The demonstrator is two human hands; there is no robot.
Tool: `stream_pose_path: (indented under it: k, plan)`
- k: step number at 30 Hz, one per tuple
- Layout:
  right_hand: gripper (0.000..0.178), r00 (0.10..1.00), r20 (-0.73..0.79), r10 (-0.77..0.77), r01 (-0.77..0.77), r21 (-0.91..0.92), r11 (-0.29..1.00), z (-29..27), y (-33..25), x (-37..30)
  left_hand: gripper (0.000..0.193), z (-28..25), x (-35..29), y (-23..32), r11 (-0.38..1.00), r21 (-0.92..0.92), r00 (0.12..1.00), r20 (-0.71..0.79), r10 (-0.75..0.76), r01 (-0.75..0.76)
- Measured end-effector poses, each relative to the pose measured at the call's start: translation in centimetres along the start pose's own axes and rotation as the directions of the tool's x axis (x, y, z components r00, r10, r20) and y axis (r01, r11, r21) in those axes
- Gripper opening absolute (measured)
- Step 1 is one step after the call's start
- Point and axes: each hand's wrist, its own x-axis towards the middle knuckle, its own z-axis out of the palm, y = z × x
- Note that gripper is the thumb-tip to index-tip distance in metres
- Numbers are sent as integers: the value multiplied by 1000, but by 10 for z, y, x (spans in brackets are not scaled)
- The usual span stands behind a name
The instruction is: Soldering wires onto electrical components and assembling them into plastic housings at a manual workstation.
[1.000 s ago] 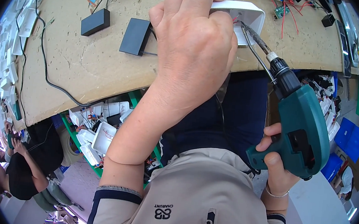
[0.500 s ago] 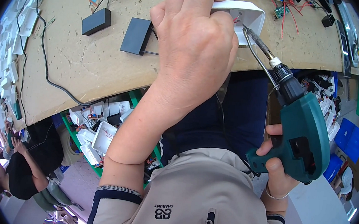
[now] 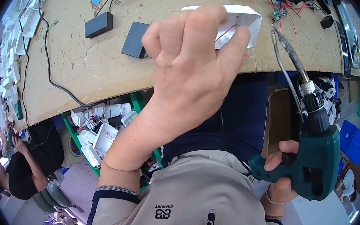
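Note:
My right hand (image 3: 282, 165) grips a dark green soldering gun (image 3: 314, 158) by its handle, fingers near the trigger. The gun's metal tip and thin feed tube (image 3: 283, 64) point up over the table edge, apart from the white plastic housing (image 3: 252, 28). That housing lies open at the table's edge, and a red wire (image 3: 226, 32) shows in it. In front of it hovers my left hand (image 3: 192, 57), back toward me, thumb and index finger apart. The other fingers are curled and their tips hidden. A black box (image 3: 133, 38) lies just left of this hand.
Another black box (image 3: 98, 25) and a black cable (image 3: 48, 65) are on the worktable (image 3: 72, 65). A green circuit board (image 3: 278, 14) with red wires lies at the far right. Below the edge stands a green-framed bin with white housings (image 3: 105, 138). A person (image 3: 27, 167) sits at left.
The soldering gun has drawn back right and down, its tip leaving the white housing. My left hand's thumb and index finger have spread apart, and the hand has shifted slightly down.

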Motion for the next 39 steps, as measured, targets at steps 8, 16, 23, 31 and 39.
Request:
stream_pose_path:
  k: [8,16,23,31,39]
  plan:
    - [71,996,6,-84,84,-6,996,-4,7,3,31,16,-13,-11,956,-279,994,-77,74,-93]
    - [74,998,16,-65,65,19,998,-4,9,4,22,15,-13,-14,939,-321,987,-132,89,-127]
    - [75,999,25,-31,30,8,1000,0,6,3,20,29,-16,-16,970,-175,955,-273,117,-168]
    - [73,1000,-2,-8,7,-20,1000,-2,7,1,18,20,-13,-15,987,-123,983,-163,80,-101]
    - [66,978,209,-6,-21,126,992,-12,14,2,11,22,-1,-13,999,-19,977,-208,43,-48]
